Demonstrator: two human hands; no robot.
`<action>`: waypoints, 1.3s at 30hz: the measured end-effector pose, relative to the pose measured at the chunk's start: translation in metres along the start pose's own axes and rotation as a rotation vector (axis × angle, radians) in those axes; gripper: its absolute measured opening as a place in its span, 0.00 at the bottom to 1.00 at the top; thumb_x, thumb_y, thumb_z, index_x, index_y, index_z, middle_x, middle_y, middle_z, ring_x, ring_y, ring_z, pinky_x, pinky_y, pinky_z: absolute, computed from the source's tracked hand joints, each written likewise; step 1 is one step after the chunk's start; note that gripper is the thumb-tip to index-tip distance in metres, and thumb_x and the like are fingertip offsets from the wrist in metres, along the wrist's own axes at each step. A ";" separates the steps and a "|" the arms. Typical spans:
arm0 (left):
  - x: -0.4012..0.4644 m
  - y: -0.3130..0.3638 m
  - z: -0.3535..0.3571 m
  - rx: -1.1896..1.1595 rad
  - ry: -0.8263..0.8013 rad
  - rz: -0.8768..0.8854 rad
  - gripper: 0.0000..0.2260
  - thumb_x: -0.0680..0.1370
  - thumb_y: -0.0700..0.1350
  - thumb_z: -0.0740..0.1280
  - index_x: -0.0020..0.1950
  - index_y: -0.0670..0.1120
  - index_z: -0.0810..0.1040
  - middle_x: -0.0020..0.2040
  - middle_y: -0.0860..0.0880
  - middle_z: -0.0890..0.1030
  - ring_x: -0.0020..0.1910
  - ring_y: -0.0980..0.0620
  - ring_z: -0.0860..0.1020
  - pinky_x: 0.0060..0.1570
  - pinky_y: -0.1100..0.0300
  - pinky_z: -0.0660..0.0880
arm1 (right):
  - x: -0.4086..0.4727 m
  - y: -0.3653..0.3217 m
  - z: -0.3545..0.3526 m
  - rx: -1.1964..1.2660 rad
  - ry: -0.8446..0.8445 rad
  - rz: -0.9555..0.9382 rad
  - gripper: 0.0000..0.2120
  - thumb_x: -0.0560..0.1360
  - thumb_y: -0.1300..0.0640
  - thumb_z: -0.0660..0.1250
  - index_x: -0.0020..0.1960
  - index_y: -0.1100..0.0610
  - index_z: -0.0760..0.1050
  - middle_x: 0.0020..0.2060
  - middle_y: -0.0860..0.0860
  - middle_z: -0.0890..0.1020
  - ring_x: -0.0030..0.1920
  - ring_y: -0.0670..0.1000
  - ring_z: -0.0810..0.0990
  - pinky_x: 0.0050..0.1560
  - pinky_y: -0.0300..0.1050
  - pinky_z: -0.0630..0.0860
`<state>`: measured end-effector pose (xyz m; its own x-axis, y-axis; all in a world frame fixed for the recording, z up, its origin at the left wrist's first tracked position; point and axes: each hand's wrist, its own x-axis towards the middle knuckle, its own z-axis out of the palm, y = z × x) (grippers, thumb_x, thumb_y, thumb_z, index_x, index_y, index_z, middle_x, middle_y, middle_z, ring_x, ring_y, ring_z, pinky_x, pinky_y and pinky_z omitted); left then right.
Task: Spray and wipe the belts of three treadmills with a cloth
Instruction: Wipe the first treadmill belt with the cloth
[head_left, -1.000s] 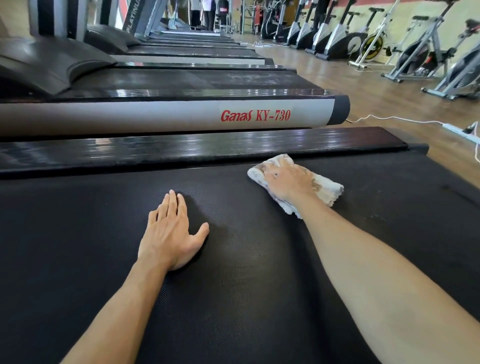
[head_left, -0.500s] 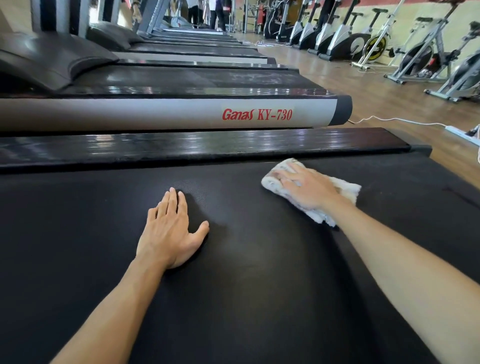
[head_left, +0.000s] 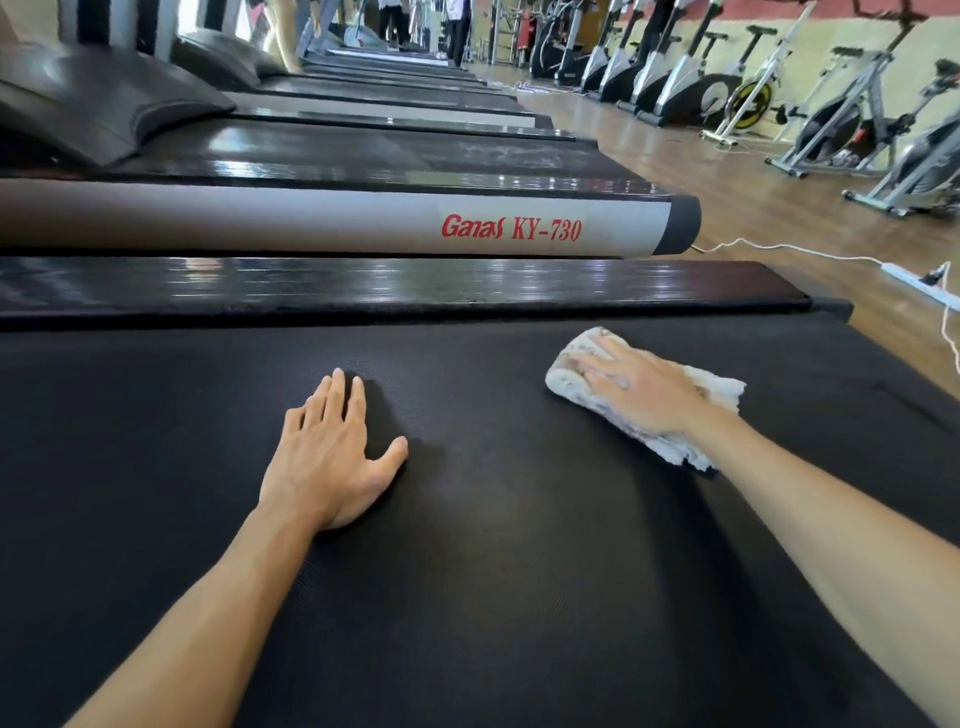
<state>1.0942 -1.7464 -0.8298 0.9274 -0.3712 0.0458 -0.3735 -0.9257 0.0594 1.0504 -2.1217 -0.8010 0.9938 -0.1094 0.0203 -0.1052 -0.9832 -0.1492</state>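
- The black textured belt (head_left: 467, 571) of the nearest treadmill is seen filling the lower part of the view, with a glossy black side rail (head_left: 363, 286) running along its far edge.
- The next treadmill (head_left: 311, 218) is seen beyond that rail, marked in red "Ganas KY-730" on its grey side; further treadmills are lined up behind it.
- Exercise bikes (head_left: 831, 119) are ranged along the wall at the right, on a wooden floor (head_left: 727, 176) where a white power strip (head_left: 914, 280) and its cord are laid.
- The left hand (head_left: 332, 452) is laid flat on the belt, fingers straight and together, thumb spread; its place is unchanged from a second ago.
- The right hand (head_left: 639, 389) is pressed flat on the cloth (head_left: 711, 387), fingers extended; both have been shifted rightward along the belt, toward its end, since the earlier frames.
- The cloth is white, bunched and frayed, with greyish soiling, and lies near the belt's far edge.
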 end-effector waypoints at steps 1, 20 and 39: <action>0.000 0.000 0.000 0.003 0.005 -0.004 0.42 0.77 0.68 0.41 0.83 0.43 0.45 0.83 0.44 0.44 0.82 0.48 0.43 0.78 0.50 0.51 | 0.009 0.003 -0.002 -0.021 0.018 0.031 0.21 0.85 0.42 0.48 0.77 0.34 0.63 0.80 0.42 0.59 0.74 0.56 0.68 0.62 0.52 0.65; 0.001 0.001 0.000 0.008 -0.002 0.001 0.45 0.73 0.71 0.38 0.83 0.44 0.45 0.83 0.43 0.45 0.82 0.48 0.44 0.77 0.49 0.51 | 0.034 -0.026 -0.009 -0.049 0.056 0.118 0.21 0.86 0.46 0.49 0.78 0.42 0.63 0.77 0.51 0.65 0.70 0.60 0.72 0.64 0.54 0.70; 0.000 0.002 -0.002 -0.016 -0.011 0.004 0.40 0.80 0.67 0.47 0.83 0.43 0.44 0.83 0.43 0.43 0.82 0.48 0.43 0.78 0.49 0.50 | 0.026 -0.094 0.018 -0.075 -0.004 -0.143 0.23 0.81 0.39 0.44 0.71 0.35 0.66 0.70 0.48 0.68 0.65 0.59 0.74 0.62 0.60 0.72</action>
<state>1.0932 -1.7480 -0.8274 0.9259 -0.3762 0.0353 -0.3778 -0.9228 0.0749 1.0873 -2.0290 -0.8043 0.9989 0.0333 0.0326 0.0356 -0.9969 -0.0705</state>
